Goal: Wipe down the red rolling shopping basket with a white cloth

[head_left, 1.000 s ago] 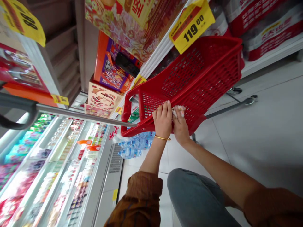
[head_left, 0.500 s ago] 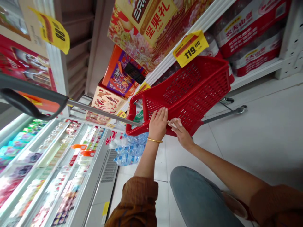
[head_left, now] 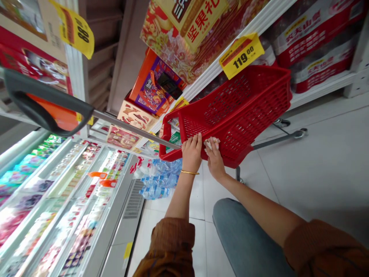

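Note:
A red plastic shopping cart (head_left: 261, 115) with perforated sides and a long grey handle (head_left: 47, 104) stands tilted in view. My left hand (head_left: 192, 152), with a gold bracelet at the wrist, holds the cart's upper rim near the handle end, fingers bent over the edge. Close beside it, my right hand (head_left: 215, 161) presses a crumpled whitish tissue (head_left: 212, 142) against the cart's outer side, just below the rim. The fingers lie over the tissue and hide part of it. Part of the cart's inside shows, with small holes in its walls.
Shelves behind the cart hold a nut gift box (head_left: 198, 30), an orange snack box (head_left: 152, 84) and red-wrapped bottle packs (head_left: 319, 65). A yellow price tag (head_left: 241, 55) hangs over the cart. Blue-tinted water bottles (head_left: 160, 179) stand on the floor by a refrigerated display (head_left: 121, 227).
My right hand has slid the tissue a little up along the cart's side, turning more upright. My left hand stays on the rim. The whole view has shifted slightly.

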`<state>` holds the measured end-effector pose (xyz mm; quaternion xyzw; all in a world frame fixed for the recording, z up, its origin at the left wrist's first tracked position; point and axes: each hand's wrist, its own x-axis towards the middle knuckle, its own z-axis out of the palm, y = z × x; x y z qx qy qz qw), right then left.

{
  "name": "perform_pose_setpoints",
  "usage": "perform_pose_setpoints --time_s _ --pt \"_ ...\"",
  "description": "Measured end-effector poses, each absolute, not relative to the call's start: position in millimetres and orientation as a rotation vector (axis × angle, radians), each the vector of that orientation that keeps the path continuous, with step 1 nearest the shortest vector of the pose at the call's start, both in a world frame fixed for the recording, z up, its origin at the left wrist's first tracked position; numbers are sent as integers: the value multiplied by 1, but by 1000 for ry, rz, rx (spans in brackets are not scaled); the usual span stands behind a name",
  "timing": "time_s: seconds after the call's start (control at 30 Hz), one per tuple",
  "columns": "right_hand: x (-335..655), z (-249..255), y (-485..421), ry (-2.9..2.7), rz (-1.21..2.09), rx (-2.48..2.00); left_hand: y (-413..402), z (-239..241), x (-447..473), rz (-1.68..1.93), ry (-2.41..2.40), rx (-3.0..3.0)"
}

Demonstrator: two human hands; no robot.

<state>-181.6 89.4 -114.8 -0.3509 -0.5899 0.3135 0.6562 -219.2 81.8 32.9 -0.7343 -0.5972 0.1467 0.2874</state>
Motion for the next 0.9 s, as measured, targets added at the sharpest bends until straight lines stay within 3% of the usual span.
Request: perform_pose_setpoints --time_s 0.53,0.9 --pt "-154 -121 76 -1592 607 -573 74 45 -228 281 -1562 -2068" --pt "-163 -49 102 -1680 447 -593 52 47 -233 10 -1676 -1847"
